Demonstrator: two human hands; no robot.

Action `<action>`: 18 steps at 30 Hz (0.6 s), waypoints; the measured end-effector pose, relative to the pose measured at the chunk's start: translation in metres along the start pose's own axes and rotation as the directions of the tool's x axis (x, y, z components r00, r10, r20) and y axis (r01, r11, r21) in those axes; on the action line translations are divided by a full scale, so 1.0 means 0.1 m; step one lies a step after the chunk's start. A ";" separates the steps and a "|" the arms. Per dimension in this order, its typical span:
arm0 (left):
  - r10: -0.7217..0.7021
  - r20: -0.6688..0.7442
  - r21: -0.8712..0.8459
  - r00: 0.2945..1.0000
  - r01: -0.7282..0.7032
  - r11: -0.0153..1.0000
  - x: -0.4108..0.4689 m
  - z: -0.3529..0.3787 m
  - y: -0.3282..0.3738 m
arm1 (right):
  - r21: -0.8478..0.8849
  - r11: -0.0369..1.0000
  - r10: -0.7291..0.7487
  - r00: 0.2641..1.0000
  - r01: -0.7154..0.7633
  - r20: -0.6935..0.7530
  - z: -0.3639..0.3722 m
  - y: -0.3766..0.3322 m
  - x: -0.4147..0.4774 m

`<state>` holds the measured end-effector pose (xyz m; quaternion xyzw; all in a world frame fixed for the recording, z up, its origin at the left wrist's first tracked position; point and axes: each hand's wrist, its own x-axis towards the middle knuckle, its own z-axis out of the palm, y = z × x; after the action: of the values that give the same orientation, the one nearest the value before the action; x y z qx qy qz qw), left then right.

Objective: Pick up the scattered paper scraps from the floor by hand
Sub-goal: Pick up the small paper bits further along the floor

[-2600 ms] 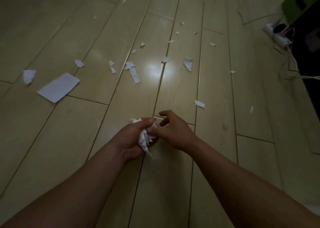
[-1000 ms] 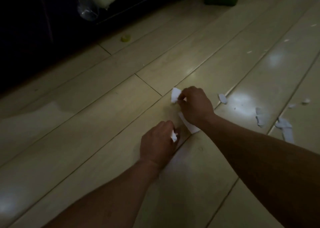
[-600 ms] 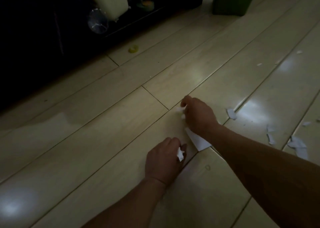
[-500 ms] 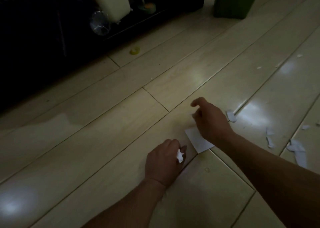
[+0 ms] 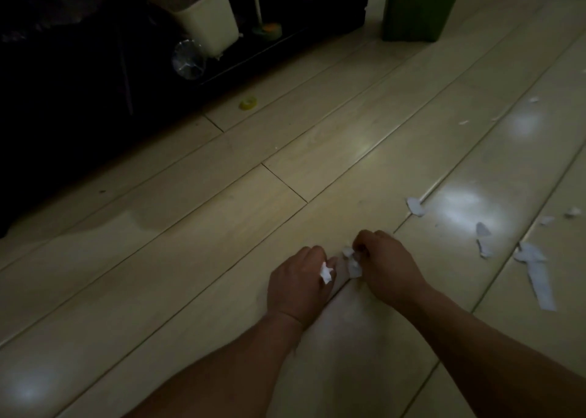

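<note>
My left hand (image 5: 298,286) rests knuckles-down on the pale wooden floor and grips a wad of white paper scraps (image 5: 326,271) that pokes out between its fingers. Just to its right, my right hand (image 5: 385,267) is curled and pinches a white paper piece (image 5: 352,260) at floor level. More scraps lie loose to the right: a small one (image 5: 415,206) on a board seam, a pair (image 5: 483,238) beyond it, and a long strip (image 5: 537,276) near the right edge. Tiny bits (image 5: 559,216) lie farther right.
Dark furniture fills the upper left, with a cream bin (image 5: 204,16) and a clear round object (image 5: 188,58) on its lower shelf. A green bin (image 5: 418,5) stands at the top. A small yellow object (image 5: 248,103) lies on the floor near the furniture.
My right hand has come back toward my left hand and gathered up the flat white piece that lay between them half a second ago. My left hand has stayed put.
</note>
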<state>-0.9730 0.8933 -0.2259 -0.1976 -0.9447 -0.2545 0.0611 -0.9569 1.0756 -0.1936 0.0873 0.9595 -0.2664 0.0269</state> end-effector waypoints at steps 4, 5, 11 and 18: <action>-0.049 0.050 0.035 0.998 0.047 0.998 0.02 0.01 -0.02 | 0.321 0.926 0.209 0.978 -0.201 0.010 -0.12 0.10 -0.44; -0.087 0.058 0.011 0.994 0.087 0.996 0.01 -0.02 0.00 | 0.406 0.876 0.270 0.962 -0.260 0.033 -0.15 0.13 -0.61; -0.426 0.484 -0.585 0.764 0.645 0.491 -0.09 -0.23 0.69 | 0.870 0.297 0.360 0.890 -0.394 0.280 -0.44 0.00 -1.23; -0.073 0.915 -0.401 0.396 0.876 -0.269 -0.28 -0.42 1.40 | 0.511 0.763 0.444 0.896 -0.396 0.031 -0.61 -0.46 -1.39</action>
<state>-0.8902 0.9732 -0.1320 0.2096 -0.4345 -0.7169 -0.5033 -0.8288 1.0471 -0.1043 0.3158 0.8120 -0.4906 0.0181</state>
